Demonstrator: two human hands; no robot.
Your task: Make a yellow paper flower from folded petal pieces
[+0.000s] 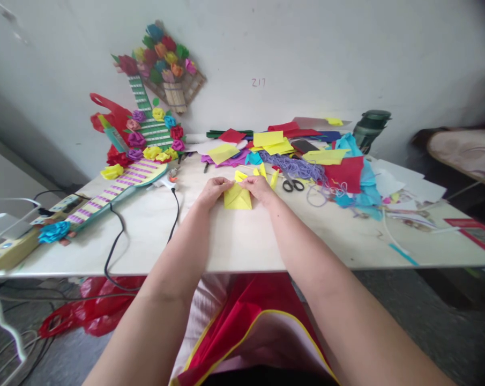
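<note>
A creased square of yellow paper [238, 199] is held between my two hands just above the middle of the table. My left hand [215, 191] pinches its upper left edge with the fingertips. At the upper right edge, my right hand [258, 188] pinches the same paper. Fold lines cross its face, and small yellow folded pieces [273, 178] lie right behind my right hand. To the right of that hand rest black-handled scissors [292, 185], their blades partly among purple yarn [292, 165].
Behind my hands lie stacked yellow sheets [272, 140], red paper [344, 174] and blue crepe paper [368, 182]. A dark bottle [371, 131] stands at the back right. Flower-decorated guitar-like crafts [121, 185] fill the left, near a black cable [176, 214] and a power strip [13, 252].
</note>
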